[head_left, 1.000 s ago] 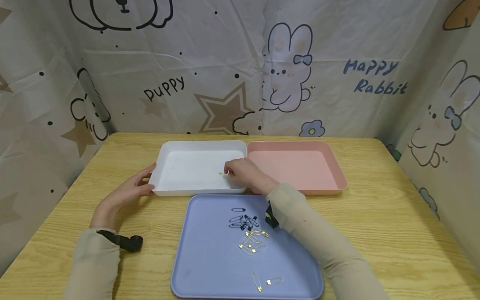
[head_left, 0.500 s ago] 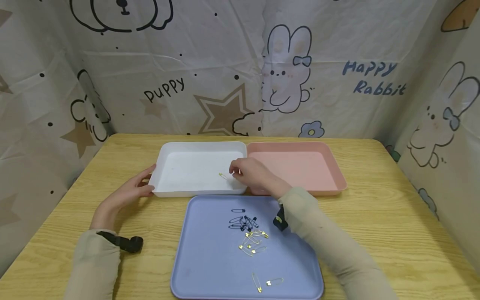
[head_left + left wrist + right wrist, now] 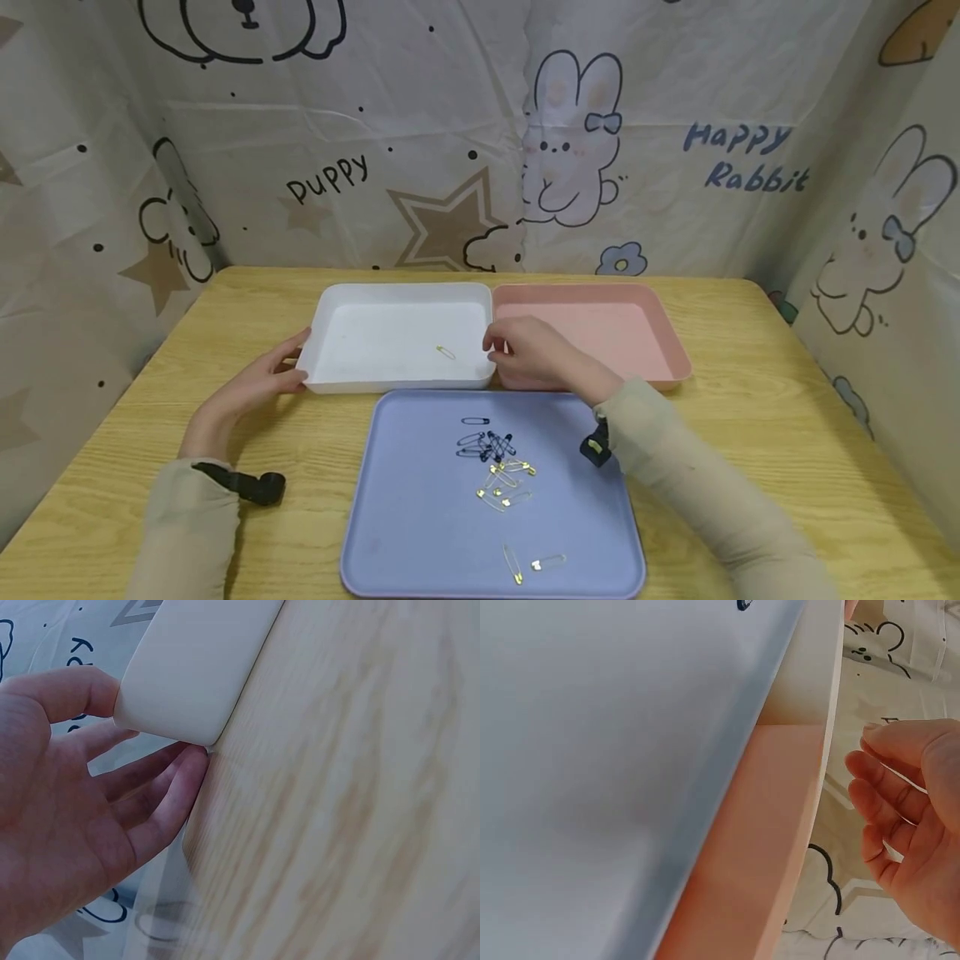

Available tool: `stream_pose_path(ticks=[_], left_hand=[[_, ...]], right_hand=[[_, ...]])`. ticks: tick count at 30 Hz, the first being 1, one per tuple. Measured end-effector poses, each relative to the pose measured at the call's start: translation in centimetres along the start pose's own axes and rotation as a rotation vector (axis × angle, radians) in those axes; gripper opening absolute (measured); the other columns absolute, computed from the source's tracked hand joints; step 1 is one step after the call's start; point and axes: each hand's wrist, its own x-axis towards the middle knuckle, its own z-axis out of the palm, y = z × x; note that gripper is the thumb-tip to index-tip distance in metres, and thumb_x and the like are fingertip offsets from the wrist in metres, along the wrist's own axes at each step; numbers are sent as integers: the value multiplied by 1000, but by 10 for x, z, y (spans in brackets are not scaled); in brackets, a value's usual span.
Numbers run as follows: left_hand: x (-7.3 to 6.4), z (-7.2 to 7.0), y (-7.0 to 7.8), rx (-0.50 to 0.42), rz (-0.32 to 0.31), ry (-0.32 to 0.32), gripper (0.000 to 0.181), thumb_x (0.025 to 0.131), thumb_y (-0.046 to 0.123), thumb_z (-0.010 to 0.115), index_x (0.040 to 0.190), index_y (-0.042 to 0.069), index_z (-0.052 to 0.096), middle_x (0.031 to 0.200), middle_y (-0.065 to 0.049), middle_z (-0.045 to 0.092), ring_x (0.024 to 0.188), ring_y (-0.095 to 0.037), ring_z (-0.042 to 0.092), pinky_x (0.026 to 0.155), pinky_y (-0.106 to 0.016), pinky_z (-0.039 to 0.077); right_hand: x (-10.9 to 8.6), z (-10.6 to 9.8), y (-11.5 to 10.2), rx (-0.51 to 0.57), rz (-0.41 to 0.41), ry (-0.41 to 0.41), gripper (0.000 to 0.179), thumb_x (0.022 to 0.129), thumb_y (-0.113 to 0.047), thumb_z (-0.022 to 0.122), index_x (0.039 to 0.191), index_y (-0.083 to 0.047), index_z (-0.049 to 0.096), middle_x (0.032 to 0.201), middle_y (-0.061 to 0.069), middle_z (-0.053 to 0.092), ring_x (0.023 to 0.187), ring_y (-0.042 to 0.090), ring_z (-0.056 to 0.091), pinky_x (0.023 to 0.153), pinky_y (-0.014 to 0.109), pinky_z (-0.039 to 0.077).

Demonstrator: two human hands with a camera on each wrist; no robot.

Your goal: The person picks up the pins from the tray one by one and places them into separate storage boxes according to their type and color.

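Note:
A white tray stands at the back left of the table. Along its left end rest the fingertips of my left hand, and the left wrist view shows them touching the tray's outer wall. One gold safety pin lies inside this tray. My right hand hovers over the border between the white tray and the pink tray. Its fingers are loosely bent and nothing shows between them in the right wrist view. On the blue tray lie black safety pins and gold safety pins.
The wooden table surrounds the trays. Both back trays sit side by side, close behind the blue one. Two gold safety pins lie apart near the blue tray's front. A printed cloth hangs behind and at the sides.
My right hand has moved right, away from the gold safety pin, which stays in the white tray. My left hand keeps its place at the tray's end.

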Motion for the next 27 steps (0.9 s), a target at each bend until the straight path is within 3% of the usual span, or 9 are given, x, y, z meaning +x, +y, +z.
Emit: stream_pose_path(ticks=[4, 9, 27], left_hand=[[-2, 1, 1, -1, 3, 0, 69, 93, 14, 46, 147, 11, 3, 141, -30, 19, 116, -36, 38, 79, -19, 45], [-3, 1, 0, -5, 4, 2, 68, 94, 15, 45, 147, 11, 3, 141, -30, 20, 116, -37, 38, 81, -23, 46], [1, 0, -2, -3, 8, -4, 68, 94, 14, 46, 147, 12, 3, 142, -29, 19, 118, -37, 37, 85, -33, 46]], right_hand=[[-9, -2, -4, -6, -34, 7, 13, 82, -17, 59, 92, -13, 67, 76, -6, 60, 68, 9, 53, 62, 23, 44], [-18, -4, -7, -36, -83, 1, 12, 81, -18, 62, 91, -14, 67, 76, -7, 60, 66, 7, 50, 61, 22, 43], [-57, 0, -8, -6, -99, -51, 6, 80, -23, 68, 82, -19, 64, 71, -12, 56, 63, 4, 48, 60, 20, 41]])
